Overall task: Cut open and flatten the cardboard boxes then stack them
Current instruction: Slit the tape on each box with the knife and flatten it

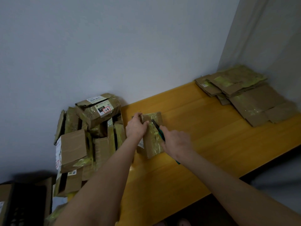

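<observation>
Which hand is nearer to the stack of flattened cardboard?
Right. The right hand, holding the cutter, is at the side of the box facing the flattened stack; the left hand grips the opposite side, farther away.

I get a dim, flat-lit view with a bluish cast: soft shadows, wide-angle bending at the edges, and the right hand [176,145] slightly smeared by blur.

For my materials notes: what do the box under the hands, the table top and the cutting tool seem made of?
The box: matte brown cardboard, banded with glossy yellowish tape that catches light. The table top: orange-yellow wood or laminate, smooth sheen, plank lines visible; which one is unclear. The cutting tool: dark blade part, probably metal; green handle, probably plastic; blurred.
</observation>
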The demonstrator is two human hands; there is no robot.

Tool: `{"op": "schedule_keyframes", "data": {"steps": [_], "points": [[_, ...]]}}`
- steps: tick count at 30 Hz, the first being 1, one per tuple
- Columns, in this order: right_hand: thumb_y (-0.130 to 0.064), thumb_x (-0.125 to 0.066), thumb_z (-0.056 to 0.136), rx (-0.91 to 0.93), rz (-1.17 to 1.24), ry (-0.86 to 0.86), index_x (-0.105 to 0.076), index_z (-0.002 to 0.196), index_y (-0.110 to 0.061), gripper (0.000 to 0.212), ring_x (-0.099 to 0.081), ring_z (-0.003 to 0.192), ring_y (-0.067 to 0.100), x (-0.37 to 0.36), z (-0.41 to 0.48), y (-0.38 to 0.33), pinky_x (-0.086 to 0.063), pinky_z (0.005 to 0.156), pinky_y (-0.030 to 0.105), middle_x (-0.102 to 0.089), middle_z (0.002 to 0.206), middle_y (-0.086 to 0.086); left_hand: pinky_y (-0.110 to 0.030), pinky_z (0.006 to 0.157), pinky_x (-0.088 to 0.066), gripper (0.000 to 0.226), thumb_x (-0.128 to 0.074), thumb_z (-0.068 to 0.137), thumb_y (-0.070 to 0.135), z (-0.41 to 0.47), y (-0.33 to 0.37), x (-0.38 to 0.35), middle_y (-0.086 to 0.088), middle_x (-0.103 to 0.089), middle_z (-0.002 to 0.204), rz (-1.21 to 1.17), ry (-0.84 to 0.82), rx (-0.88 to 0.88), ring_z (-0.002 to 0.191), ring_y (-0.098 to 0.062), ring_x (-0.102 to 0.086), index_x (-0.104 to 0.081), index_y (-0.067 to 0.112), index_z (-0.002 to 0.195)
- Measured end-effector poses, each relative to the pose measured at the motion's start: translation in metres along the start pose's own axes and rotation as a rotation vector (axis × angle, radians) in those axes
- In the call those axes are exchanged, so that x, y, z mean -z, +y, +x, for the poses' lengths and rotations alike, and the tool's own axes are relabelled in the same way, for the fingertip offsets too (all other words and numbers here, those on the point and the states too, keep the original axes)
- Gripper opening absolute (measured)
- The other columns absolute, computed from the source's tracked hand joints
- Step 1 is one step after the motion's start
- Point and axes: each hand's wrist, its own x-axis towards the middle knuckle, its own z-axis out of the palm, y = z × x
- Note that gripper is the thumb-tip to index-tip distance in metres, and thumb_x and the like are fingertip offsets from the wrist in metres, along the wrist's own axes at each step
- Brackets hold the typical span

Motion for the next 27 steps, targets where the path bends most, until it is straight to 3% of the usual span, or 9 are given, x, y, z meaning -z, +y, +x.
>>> {"op": "schedule_keyframes", "data": {"steps": [5,9,14,18,22,27], "points": [[-0.019,-0.048,0.095,-0.03,-0.073,0.033,-0.033,0.137,-0.026,0.045,-0.046,0.056,0.018,-0.003,0.002,-0.009,-0.025,0.045,0.028,-0.049,0.069,-0.004,-0.045,0.082,-0.057,0.045,-0.065,0.089,0.039,0.001,-0.001,0.0,-0.008,-0.064,0.117,0.041,0.01,-0.006,0.097,-0.031,-0.066,-0.047,0.029,0.129],[-0.013,-0.05,0.094,-0.016,-0.106,0.009,-0.041,0.126,-0.023,0.035,-0.039,0.049,0.014,-0.004,0.005,-0.013,-0.026,0.043,0.027,-0.045,0.063,-0.003,-0.041,0.086,-0.054,0.044,-0.064,0.089,0.039,0.001,-0.002,-0.002,-0.007,-0.064,0.117,0.076,0.011,-0.011,0.099,-0.03,-0.065,-0.047,0.03,0.128],[-0.026,-0.056,0.09,-0.001,0.011,-0.177,-0.055,0.114,-0.024,0.024,-0.056,0.068,0.019,-0.007,-0.001,-0.008,-0.041,0.053,0.027,-0.05,0.071,-0.004,-0.041,0.088,-0.052,0.046,-0.064,0.09,0.039,0.003,-0.003,0.001,-0.007,-0.063,0.118,0.085,0.016,0.0,0.103,-0.03,-0.063,-0.046,0.027,0.13],[-0.027,-0.058,0.087,0.026,0.123,-0.251,-0.05,0.126,-0.025,0.04,-0.061,0.079,0.022,-0.019,-0.011,-0.001,-0.048,0.06,0.029,-0.057,0.084,-0.001,-0.043,0.088,-0.054,0.046,-0.064,0.088,0.042,0.006,-0.004,0.001,-0.007,-0.064,0.116,0.082,0.002,-0.001,0.098,-0.031,-0.065,-0.046,0.028,0.128],[-0.032,-0.061,0.084,0.057,0.143,-0.314,-0.049,0.131,-0.027,0.049,-0.054,0.076,0.019,-0.009,-0.002,0.01,-0.041,0.055,0.027,-0.051,0.079,-0.005,-0.047,0.08,-0.058,0.047,-0.067,0.088,0.036,0.008,-0.002,0.004,-0.008,-0.064,0.116,0.037,0.001,0.008,0.098,-0.032,-0.065,-0.047,0.025,0.129],[-0.03,-0.065,0.08,0.066,0.28,-0.468,-0.05,0.132,-0.027,0.054,-0.058,0.086,0.019,0.007,0.0,0.03,-0.052,0.072,0.032,-0.056,0.096,0.0,-0.047,0.075,-0.059,0.047,-0.066,0.089,0.033,0.012,-0.002,0.012,-0.009,-0.062,0.114,0.004,0.002,0.046,0.096,-0.032,-0.064,-0.046,0.021,0.13]]}}
